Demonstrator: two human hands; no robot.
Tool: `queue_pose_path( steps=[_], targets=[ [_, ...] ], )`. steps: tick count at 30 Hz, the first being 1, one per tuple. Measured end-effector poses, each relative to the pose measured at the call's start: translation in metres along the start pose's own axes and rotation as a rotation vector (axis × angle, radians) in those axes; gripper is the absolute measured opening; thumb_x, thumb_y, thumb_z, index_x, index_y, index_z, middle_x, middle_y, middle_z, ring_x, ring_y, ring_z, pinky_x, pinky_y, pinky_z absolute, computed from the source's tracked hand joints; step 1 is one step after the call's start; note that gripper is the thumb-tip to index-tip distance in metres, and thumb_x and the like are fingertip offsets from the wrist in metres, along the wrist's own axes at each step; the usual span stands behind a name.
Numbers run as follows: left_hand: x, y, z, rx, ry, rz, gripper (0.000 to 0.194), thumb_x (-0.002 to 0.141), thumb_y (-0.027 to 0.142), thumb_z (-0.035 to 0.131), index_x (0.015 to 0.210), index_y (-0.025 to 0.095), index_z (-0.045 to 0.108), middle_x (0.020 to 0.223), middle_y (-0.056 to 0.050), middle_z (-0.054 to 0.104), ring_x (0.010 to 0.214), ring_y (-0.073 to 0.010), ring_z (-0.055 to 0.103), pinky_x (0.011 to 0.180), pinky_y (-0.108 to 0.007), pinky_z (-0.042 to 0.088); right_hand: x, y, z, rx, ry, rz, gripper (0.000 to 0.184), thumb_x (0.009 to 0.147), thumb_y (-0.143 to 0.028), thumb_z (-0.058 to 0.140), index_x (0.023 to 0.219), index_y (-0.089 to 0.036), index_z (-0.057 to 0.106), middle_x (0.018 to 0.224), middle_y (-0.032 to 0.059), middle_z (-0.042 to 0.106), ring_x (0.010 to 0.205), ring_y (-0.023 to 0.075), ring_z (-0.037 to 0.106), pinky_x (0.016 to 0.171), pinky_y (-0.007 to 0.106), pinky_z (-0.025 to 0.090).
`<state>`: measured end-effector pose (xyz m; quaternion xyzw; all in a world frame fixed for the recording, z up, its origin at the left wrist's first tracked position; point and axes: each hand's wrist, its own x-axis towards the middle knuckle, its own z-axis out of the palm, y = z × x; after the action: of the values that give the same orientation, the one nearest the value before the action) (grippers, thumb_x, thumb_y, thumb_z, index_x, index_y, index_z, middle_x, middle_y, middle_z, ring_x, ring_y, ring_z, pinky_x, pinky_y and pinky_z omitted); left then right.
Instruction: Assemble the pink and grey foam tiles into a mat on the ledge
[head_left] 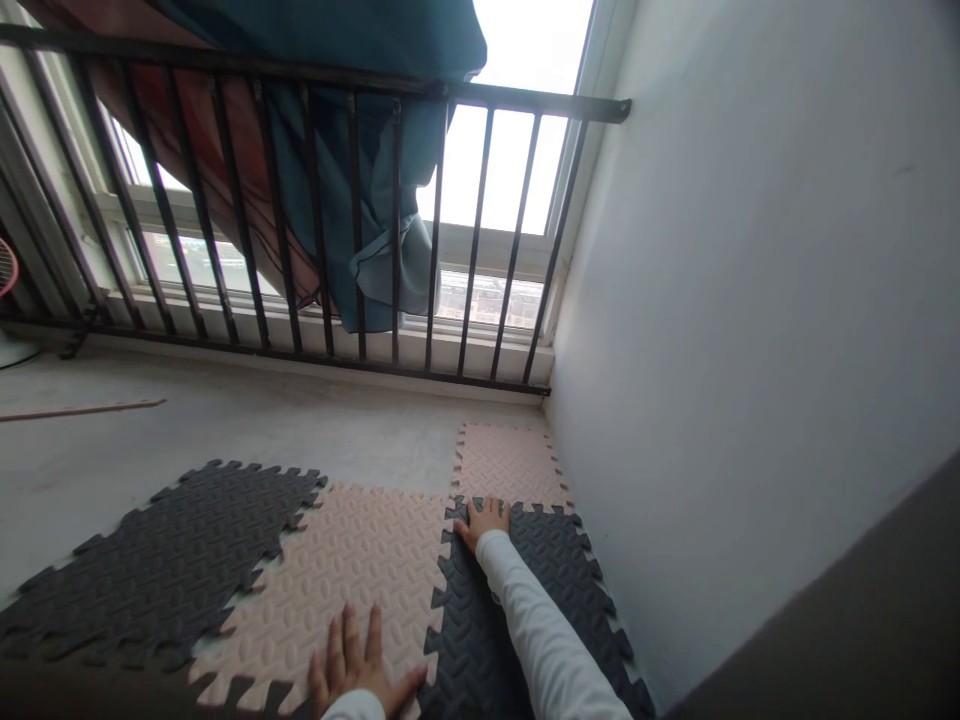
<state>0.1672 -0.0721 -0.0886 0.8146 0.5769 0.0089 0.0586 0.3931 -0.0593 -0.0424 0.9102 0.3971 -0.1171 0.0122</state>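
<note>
My left hand (358, 655) lies with fingers spread on a pink foam mat tile (367, 550) with jigsaw edges. Farther forward, my right hand (484, 522) rests flat, fingers apart, at the far edge of a dark grey foam tile (540, 570), where that tile meets a second, farther pink tile (510, 460). The near pink tile and the dark tile under my right arm lie side by side along a toothed seam. To the left is another dark grey tile (165, 550), with floor showing through part of the gap between it and the pink tile.
A white wall (750, 300) runs along the right side of the tiles. Ahead stands a black metal railing (315, 75) before windows, with blue and pink cloth (367, 160) hanging there. A thin stick (82, 410) lies on the grey floor (300, 420); part of a racket (6, 268) shows at left.
</note>
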Motion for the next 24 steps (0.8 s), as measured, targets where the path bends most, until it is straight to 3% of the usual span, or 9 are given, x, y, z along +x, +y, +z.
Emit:
queue_pose_path(
  steps=[4, 7, 9, 13, 16, 19, 21, 24],
  targets=[
    [-0.003, 0.002, -0.008, -0.014, -0.022, -0.014, 0.089, 0.050, 0.066, 0.050, 0.126, 0.021, 0.035, 0.141, -0.012, 0.019, 0.129, -0.0288, 0.010, 0.102, -0.046, 0.003, 0.000, 0.002, -0.022, -0.010, -0.069, -0.029, 0.055, 0.075, -0.055, 0.030, 0.118, -0.023, 0.045, 0.131, 0.0143, 0.037, 0.123, 0.0286, 0.027, 0.096, 0.056, 0.012],
    [-0.004, 0.004, -0.010, -0.032, -0.018, -0.015, 0.089, 0.049, 0.065, 0.051, 0.126, 0.021, 0.035, 0.140, -0.012, 0.020, 0.129, -0.0287, 0.010, 0.102, -0.046, 0.002, -0.014, 0.014, -0.025, -0.050, 0.096, -0.088, 0.044, 0.076, -0.038, 0.038, 0.116, -0.022, 0.047, 0.127, 0.0106, 0.043, 0.118, 0.0223, 0.035, 0.099, 0.048, 0.015],
    [-0.003, 0.004, -0.009, -0.045, -0.015, -0.014, 0.090, 0.048, 0.064, 0.052, 0.126, 0.021, 0.035, 0.140, -0.012, 0.020, 0.129, -0.0285, 0.010, 0.103, -0.046, 0.001, -0.028, 0.029, -0.019, -0.057, 0.133, -0.082, 0.046, 0.075, -0.033, 0.040, 0.119, -0.022, 0.043, 0.131, 0.0097, 0.039, 0.120, 0.0207, 0.033, 0.100, 0.046, 0.016],
    [-0.002, 0.004, -0.006, -0.080, -0.012, -0.015, 0.095, 0.045, 0.064, 0.054, 0.126, 0.019, 0.034, 0.140, -0.013, 0.018, 0.129, -0.0297, 0.008, 0.102, -0.047, -0.002, -0.056, 0.066, -0.013, -0.135, 0.018, 0.039, 0.052, 0.073, -0.038, 0.043, 0.123, -0.023, 0.039, 0.136, 0.0123, 0.028, 0.124, 0.0236, 0.026, 0.099, 0.048, 0.018],
    [-0.002, 0.004, -0.007, -0.105, -0.044, -0.007, 0.095, 0.046, 0.063, 0.054, 0.128, 0.019, 0.032, 0.141, -0.014, 0.015, 0.129, -0.0303, 0.005, 0.102, -0.048, -0.005, -0.069, 0.087, -0.021, -0.155, -0.109, 0.093, 0.068, 0.067, -0.048, 0.049, 0.128, -0.023, 0.031, 0.140, 0.0137, 0.019, 0.127, 0.0263, 0.019, 0.099, 0.048, 0.019],
    [0.000, 0.003, -0.009, -0.137, -0.087, 0.005, 0.095, 0.048, 0.062, 0.054, 0.129, 0.018, 0.030, 0.141, -0.016, 0.012, 0.129, -0.0310, 0.003, 0.101, -0.048, -0.008, -0.073, 0.095, -0.032, -0.226, -0.216, 0.157, 0.097, 0.048, -0.050, 0.065, 0.131, -0.023, 0.023, 0.141, 0.0153, 0.010, 0.126, 0.0335, 0.015, 0.099, 0.051, 0.017],
    [0.001, 0.002, -0.009, -0.148, -0.091, 0.013, 0.096, 0.048, 0.062, 0.054, 0.129, 0.018, 0.029, 0.141, -0.015, 0.011, 0.129, -0.0310, 0.002, 0.101, -0.048, -0.009, -0.072, 0.096, -0.037, -0.256, -0.255, 0.184, 0.104, 0.040, -0.048, 0.070, 0.130, -0.021, 0.026, 0.137, 0.0188, 0.022, 0.123, 0.0357, 0.024, 0.098, 0.053, 0.018],
    [0.003, 0.001, -0.011, -0.144, -0.141, 0.001, 0.099, 0.046, 0.064, 0.053, 0.130, 0.019, 0.027, 0.142, -0.014, 0.010, 0.129, -0.0309, -0.001, 0.101, -0.049, -0.010, -0.067, 0.096, -0.039, -0.191, -0.296, 0.120, 0.087, 0.040, -0.043, 0.071, 0.119, -0.018, 0.044, 0.124, 0.0177, 0.045, 0.113, 0.0322, 0.041, 0.094, 0.049, 0.029]
  ],
)
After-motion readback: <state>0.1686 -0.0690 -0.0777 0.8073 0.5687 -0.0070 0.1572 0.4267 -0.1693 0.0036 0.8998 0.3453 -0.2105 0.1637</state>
